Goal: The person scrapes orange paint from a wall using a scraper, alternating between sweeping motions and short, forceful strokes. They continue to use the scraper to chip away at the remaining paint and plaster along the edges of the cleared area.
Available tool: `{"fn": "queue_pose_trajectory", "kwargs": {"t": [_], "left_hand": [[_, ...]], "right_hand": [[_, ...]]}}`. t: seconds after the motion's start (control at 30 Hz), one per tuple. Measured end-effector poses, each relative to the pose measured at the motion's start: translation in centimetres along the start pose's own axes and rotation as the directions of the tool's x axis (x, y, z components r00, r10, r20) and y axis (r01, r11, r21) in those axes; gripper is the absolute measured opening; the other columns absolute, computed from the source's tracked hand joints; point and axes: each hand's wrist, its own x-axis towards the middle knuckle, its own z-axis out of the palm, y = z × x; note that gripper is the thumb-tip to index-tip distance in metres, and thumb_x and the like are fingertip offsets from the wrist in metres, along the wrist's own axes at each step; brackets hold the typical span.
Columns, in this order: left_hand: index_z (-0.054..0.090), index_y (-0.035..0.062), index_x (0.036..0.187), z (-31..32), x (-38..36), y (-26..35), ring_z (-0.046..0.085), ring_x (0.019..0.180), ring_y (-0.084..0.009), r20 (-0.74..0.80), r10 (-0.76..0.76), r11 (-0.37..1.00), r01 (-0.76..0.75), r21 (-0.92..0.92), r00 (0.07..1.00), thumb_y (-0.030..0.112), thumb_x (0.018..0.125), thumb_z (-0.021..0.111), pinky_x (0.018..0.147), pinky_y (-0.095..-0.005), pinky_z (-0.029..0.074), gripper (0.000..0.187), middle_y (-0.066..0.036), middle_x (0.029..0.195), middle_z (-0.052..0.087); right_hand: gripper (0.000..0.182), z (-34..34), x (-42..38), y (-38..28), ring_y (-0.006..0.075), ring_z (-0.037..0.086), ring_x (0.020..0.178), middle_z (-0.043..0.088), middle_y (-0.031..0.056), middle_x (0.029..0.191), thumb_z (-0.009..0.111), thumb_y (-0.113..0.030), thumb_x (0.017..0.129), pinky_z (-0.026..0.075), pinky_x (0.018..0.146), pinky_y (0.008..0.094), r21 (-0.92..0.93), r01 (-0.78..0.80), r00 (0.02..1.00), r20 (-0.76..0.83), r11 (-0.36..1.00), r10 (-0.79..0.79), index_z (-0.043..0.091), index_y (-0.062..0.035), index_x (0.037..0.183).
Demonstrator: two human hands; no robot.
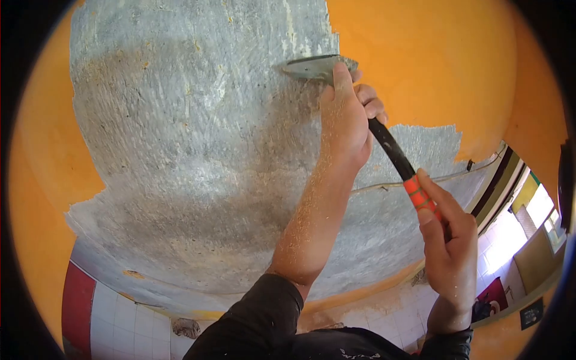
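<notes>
A hammer [391, 145] with a black shaft, an orange-red grip and a grey wedge-shaped metal head [317, 67] slants across the wall. My left hand [349, 114] is closed around the shaft just below the head, its thumb laid up against the metal. Lower on the right, my right hand [447, 237] wraps the orange-red grip. The head's tapered end points left, at rough grey bare plaster [198, 120]. Orange paint [426, 66] lies just right of the head, with a ragged edge. Pale flecks of dust cover my left forearm.
Orange paint [42, 144] also borders the plaster on the left. A thin cable [396, 184] runs across the wall behind the shaft. White tiles [114, 318] and a dark red panel [78, 294] show lower left. A bright opening [504, 240] is at right.
</notes>
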Motion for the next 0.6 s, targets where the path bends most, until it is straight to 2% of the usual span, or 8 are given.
{"fn": "queue_pose_trajectory", "kwargs": {"t": [0.1, 0.27, 0.33, 0.37, 0.47, 0.53, 0.6], "left_hand": [[0.046, 0.0034, 0.106, 0.6, 0.7, 0.6, 0.035, 0.053, -0.0082, 0.075, 0.057, 0.998, -0.059, 0.027, 0.996, 0.042, 0.105, 0.036, 0.051, -0.0264, 0.038, 0.039, 0.004, 0.068, 0.034], [0.046, 0.0039, 0.105, 0.7, 1.4, 0.9, 0.035, 0.054, -0.0067, 0.085, 0.057, 0.998, -0.055, -0.025, 0.995, 0.039, 0.106, 0.035, 0.052, -0.026, 0.037, 0.037, 0.004, 0.067, 0.033], [0.042, 0.001, 0.107, -0.2, 0.8, 0.3, 0.038, 0.053, -0.0102, 0.117, 0.037, 0.999, -0.039, 0.011, 0.992, 0.042, 0.103, 0.037, 0.05, -0.0299, 0.042, 0.041, 0.002, 0.065, 0.034], [0.047, 0.0053, 0.098, 0.2, 0.2, 0.4, 0.036, 0.054, -0.0066, 0.04, 0.025, 0.999, -0.026, 0.018, 0.999, 0.04, 0.105, 0.038, 0.053, -0.0264, 0.038, 0.037, 0.004, 0.067, 0.033], [0.047, 0.0054, 0.097, 1.8, 2.2, 1.7, 0.036, 0.053, -0.0077, 0.1, 0.095, 0.991, -0.104, 0.086, 0.99, 0.04, 0.104, 0.04, 0.051, -0.0275, 0.038, 0.036, 0.003, 0.066, 0.035], [0.046, 0.0046, 0.098, 2.5, 2.5, 1.8, 0.037, 0.052, -0.0088, 0.064, 0.106, 0.993, -0.109, 0.04, 0.992, 0.04, 0.104, 0.04, 0.05, -0.0283, 0.038, 0.036, 0.003, 0.065, 0.035], [0.046, 0.0047, 0.099, 1.8, 2.1, 1.5, 0.037, 0.052, -0.0096, 0.066, 0.092, 0.994, -0.095, 0.044, 0.994, 0.04, 0.104, 0.041, 0.05, -0.0283, 0.04, 0.036, 0.002, 0.065, 0.034]], "right_hand": [[0.035, -0.5, 1.2, -0.8, 0.0042, 0.037, 0.06, 0.057, 0.003, 0.073, 0.052, -0.003, 0.096, 0.03, 0.051, 0.0228, 0.001, -0.018, 1.0, 0.006, 1.0, 0.018, 0.058, 0.0003, 0.13], [0.034, -0.7, 1.5, -1.1, 0.0042, 0.038, 0.06, 0.057, 0.0021, 0.075, 0.053, -0.005, 0.097, 0.031, 0.052, 0.0223, 0.053, -0.014, 1.0, -0.003, 0.998, 0.014, 0.057, 0.0014, 0.13], [0.035, -0.9, 0.8, -0.4, 0.0042, 0.038, 0.061, 0.057, 0.0014, 0.076, 0.053, -0.006, 0.097, 0.031, 0.052, 0.0219, 0.034, 0.022, 1.0, -0.005, 0.999, -0.022, 0.056, 0.0016, 0.131], [0.035, -0.9, 0.9, -0.2, 0.004, 0.038, 0.061, 0.058, 0.0013, 0.076, 0.054, -0.006, 0.097, 0.031, 0.052, 0.0218, 0.033, 0.011, 1.0, 0.013, 0.999, -0.012, 0.056, 0.0014, 0.131], [0.035, -1.1, 2.2, -0.9, 0.003, 0.038, 0.062, 0.057, 0.0009, 0.074, 0.054, -0.006, 0.097, 0.03, 0.053, 0.0213, 0.038, -0.038, 0.999, 0.003, 0.999, 0.038, 0.057, 0.0005, 0.131], [0.036, -1.8, 2.8, -1.3, 0.0029, 0.037, 0.062, 0.054, -0.0001, 0.072, 0.054, -0.005, 0.096, 0.029, 0.052, 0.021, 0.131, -0.055, 0.998, -0.002, 0.99, 0.056, 0.058, 0.0001, 0.131], [0.036, -1.3, 2.2, -1.0, 0.0031, 0.036, 0.061, 0.051, -0.0016, 0.07, 0.054, -0.005, 0.096, 0.028, 0.053, 0.0211, 0.116, -0.073, 0.997, 0.004, 0.991, 0.073, 0.058, 0.0003, 0.131]]}}
